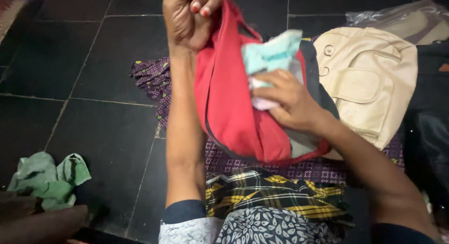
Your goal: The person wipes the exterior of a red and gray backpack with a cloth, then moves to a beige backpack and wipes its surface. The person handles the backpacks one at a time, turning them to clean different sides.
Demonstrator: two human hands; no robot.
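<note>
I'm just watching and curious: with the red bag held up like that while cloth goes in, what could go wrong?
1. The left hand holds the red bag up by pinching only its top edge; if that grip slips, the bag may sag shut.
2. The right hand presses pale folded cloth at the opening; part of it still sticks out and could spill onto the dark tiled floor.
3. The cream handbag lies close beside and could get nudged.

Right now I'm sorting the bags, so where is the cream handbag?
In the head view the cream handbag lies on the right, on the purple patterned cloth, just beyond the red bag that both hands hold.
</note>
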